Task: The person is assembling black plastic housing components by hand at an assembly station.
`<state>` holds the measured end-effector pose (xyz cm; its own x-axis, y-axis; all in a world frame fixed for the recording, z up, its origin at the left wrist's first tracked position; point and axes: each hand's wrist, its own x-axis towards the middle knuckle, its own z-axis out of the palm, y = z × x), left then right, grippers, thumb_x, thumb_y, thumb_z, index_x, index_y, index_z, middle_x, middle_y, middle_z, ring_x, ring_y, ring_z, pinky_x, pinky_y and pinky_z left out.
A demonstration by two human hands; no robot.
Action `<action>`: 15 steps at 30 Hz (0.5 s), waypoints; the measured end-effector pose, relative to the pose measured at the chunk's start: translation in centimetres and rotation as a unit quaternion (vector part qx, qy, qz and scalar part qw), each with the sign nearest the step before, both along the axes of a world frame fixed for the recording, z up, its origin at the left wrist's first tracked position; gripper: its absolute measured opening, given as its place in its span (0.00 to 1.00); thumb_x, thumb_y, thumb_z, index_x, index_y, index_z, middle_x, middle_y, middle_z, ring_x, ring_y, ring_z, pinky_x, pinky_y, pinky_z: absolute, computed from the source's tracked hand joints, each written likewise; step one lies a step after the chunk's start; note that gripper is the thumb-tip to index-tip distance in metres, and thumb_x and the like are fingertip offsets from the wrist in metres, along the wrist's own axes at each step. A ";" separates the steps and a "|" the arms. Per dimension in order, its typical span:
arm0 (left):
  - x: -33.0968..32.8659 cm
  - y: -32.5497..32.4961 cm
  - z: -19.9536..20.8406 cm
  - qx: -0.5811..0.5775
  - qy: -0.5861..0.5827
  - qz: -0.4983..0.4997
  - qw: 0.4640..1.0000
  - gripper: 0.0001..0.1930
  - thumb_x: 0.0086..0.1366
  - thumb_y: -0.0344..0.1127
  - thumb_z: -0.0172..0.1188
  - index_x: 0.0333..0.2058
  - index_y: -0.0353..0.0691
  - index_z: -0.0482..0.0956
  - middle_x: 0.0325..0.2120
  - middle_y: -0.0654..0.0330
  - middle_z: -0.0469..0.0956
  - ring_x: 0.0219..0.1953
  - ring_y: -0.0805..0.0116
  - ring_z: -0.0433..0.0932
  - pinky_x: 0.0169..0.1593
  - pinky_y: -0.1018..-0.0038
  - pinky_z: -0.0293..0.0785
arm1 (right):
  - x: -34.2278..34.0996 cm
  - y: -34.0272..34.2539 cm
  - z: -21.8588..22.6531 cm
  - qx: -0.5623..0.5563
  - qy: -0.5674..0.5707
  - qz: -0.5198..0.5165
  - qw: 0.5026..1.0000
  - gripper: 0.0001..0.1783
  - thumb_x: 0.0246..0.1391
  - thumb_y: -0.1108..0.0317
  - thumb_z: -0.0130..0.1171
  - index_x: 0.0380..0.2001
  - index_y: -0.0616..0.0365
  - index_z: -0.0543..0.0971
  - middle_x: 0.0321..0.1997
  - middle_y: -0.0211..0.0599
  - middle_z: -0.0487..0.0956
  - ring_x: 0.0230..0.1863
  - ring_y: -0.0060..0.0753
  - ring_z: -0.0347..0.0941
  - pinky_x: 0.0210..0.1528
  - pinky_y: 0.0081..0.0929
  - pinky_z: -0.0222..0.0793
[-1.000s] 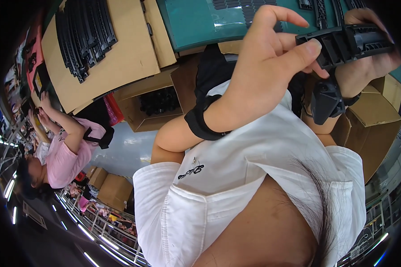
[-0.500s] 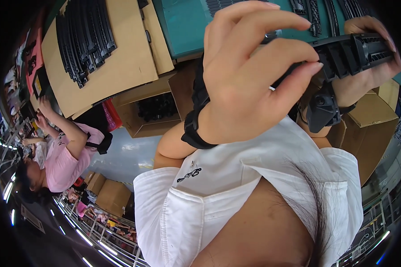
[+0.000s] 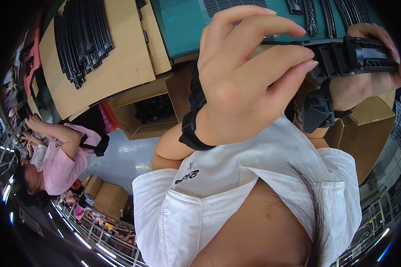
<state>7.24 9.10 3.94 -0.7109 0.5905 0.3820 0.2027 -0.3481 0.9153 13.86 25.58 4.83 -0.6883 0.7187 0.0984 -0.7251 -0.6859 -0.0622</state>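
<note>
My right hand point(image 3: 372, 80) is wrapped around a black slatted plastic part point(image 3: 332, 60), holding it up at the right. The part is long and shiny with upright ribs, and its far left stretch passes behind my left hand. Thumb and index finger of my left hand point(image 3: 247, 80) pinch at the ribbed stretch, while the other fingers curve loosely above. Exactly what these two fingertips grip is partly hidden. Black straps with a small device sit on my wrists.
Several long black slatted strips point(image 3: 82, 40) lie on a cardboard sheet point(image 3: 124, 58) at the left. More strips point(image 3: 312, 18) rest on the green table point(image 3: 182, 31). An open carton point(image 3: 138, 129) holds black pieces below. A person in pink point(image 3: 64, 160) works at far left.
The black part has turned slightly in my right hand, showing more of its smooth shiny face. My left hand has shifted a little left, its pinch still at the part.
</note>
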 end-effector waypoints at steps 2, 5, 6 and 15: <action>0.0 0.1 -0.1 -0.008 0.010 0.002 1.000 0.15 0.61 0.23 0.67 0.43 0.36 0.73 0.36 0.56 0.83 0.34 0.63 0.82 0.37 0.73 0.77 | 0.0 -0.2 0.0 -0.004 -0.003 0.001 1.000 0.08 0.58 0.75 0.60 0.36 0.61 0.70 0.33 0.35 0.73 0.36 0.27 0.74 0.46 0.25 0.75; -0.3 -0.5 0.0 -0.018 0.026 0.006 0.999 0.14 0.60 0.23 0.67 0.43 0.36 0.73 0.36 0.56 0.83 0.33 0.63 0.82 0.37 0.73 0.77 | 0.4 -0.1 -0.1 -0.008 -0.007 0.004 1.000 0.08 0.57 0.75 0.60 0.35 0.61 0.70 0.33 0.35 0.73 0.36 0.27 0.74 0.46 0.25 0.75; -0.4 -0.6 0.0 -0.021 0.032 0.008 0.999 0.14 0.60 0.22 0.67 0.42 0.36 0.73 0.36 0.56 0.83 0.33 0.63 0.82 0.37 0.73 0.77 | 0.5 -0.1 0.0 -0.010 -0.007 0.005 1.000 0.08 0.57 0.75 0.60 0.35 0.61 0.70 0.33 0.34 0.73 0.36 0.27 0.74 0.46 0.25 0.75; -0.6 -0.2 -0.4 -0.053 0.084 0.019 0.995 0.12 0.59 0.22 0.67 0.40 0.36 0.74 0.35 0.57 0.83 0.32 0.62 0.82 0.37 0.72 0.77 | 0.2 -0.7 0.0 -0.023 -0.014 0.014 1.000 0.07 0.55 0.75 0.60 0.34 0.60 0.71 0.32 0.34 0.73 0.35 0.27 0.74 0.46 0.25 0.75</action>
<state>6.61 8.93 3.59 -0.6654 0.6071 0.4343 0.3673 -0.2402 0.8986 14.06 24.88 4.87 -0.7102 0.7025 0.0450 -0.7040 -0.7085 -0.0503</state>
